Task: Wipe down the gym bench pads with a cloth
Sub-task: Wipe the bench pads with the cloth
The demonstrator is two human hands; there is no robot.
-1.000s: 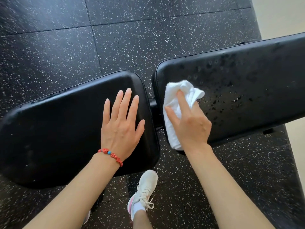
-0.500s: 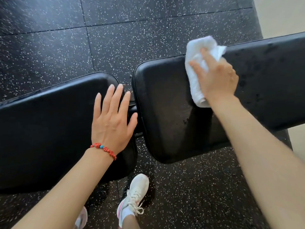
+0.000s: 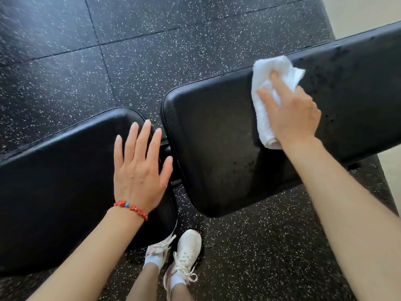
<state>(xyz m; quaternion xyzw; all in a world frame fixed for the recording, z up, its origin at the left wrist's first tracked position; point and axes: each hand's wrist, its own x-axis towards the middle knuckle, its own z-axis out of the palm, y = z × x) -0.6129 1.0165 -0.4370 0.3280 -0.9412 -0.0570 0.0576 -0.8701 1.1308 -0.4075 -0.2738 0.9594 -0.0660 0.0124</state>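
Nearest, white sneakers (image 3: 184,255) on speckled floor (image 3: 152,61). On left seat pad (image 3: 54,181), left hand (image 3: 138,170) flat, fingers spread. Farther right, right hand (image 3: 290,114) presses and grips bunched white cloth (image 3: 267,83) against back pad (image 3: 217,137), near its far edge.

**Two pads side by side, a hand on each**

The seat pad (image 3: 65,181) lies left, the back pad (image 3: 217,148) right, a narrow gap between. The left hand (image 3: 138,172) rests flat on the seat pad's right end. The right hand (image 3: 293,118) presses a cloth (image 3: 264,83) on the back pad. Two shoes (image 3: 173,255) stand on the floor (image 3: 130,61) below the gap.
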